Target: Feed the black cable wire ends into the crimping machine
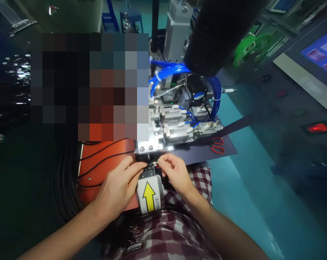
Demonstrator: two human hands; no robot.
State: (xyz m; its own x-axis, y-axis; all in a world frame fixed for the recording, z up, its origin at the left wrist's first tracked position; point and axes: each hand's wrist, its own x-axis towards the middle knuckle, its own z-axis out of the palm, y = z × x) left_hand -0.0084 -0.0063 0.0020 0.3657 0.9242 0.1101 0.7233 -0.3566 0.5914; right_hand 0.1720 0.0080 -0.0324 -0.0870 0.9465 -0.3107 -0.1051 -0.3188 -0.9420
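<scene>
My left hand (122, 180) pinches the end of a black cable (106, 157) close to the black fixture at the machine's front. Thin coloured wires (155, 164) show between my two hands, with red and white among them. On the right of these wires, my right hand (174, 169) is closed with thumb and fingertips on them. Both hands are just above the black fixture (149, 171), behind a white label with a yellow arrow (149, 196). The exact wire ends are too small to make out.
The metal machine (176, 126) with blue air tubes (176, 68) stands beyond my hands. Red-handled scissors (217, 145) lie on the dark mat at right. An orange-red board (93, 169) with black cables is at left; a control panel (301, 90) is far right.
</scene>
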